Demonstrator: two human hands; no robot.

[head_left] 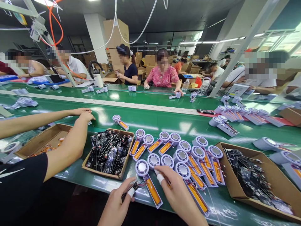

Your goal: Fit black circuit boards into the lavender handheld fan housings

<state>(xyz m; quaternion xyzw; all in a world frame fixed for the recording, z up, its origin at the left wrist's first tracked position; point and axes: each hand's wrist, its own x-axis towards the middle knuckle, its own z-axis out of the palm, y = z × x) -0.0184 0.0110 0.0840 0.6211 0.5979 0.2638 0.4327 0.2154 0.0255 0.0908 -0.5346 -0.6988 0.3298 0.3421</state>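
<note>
Head view: we see the left hand (pixel 115 205) with its taped fingers (pixel 131 192) pinched on a small black circuit board (pixel 129 190), its long axis slanting up-right, a thin red wire trailing. The board lies just left of a yellow-orange battery (pixel 152 190) on a lilac fan unit (pixel 141 167), on the glossy green worktop (pixel 225 213). The right hand (pixel 177 196) sits nearer the battery's far side, fingers (pixel 160 178) narrow; holding anything? We cannot tell.

A long green conveyor bench (pixel 162 124) runs across the view — lilac round fan housings with orange batteries (pixel 164 136) lie on it in loose rows, between cardboard trays (pixel 103 174) heaped with black circuit boards (pixel 108 152).
</note>
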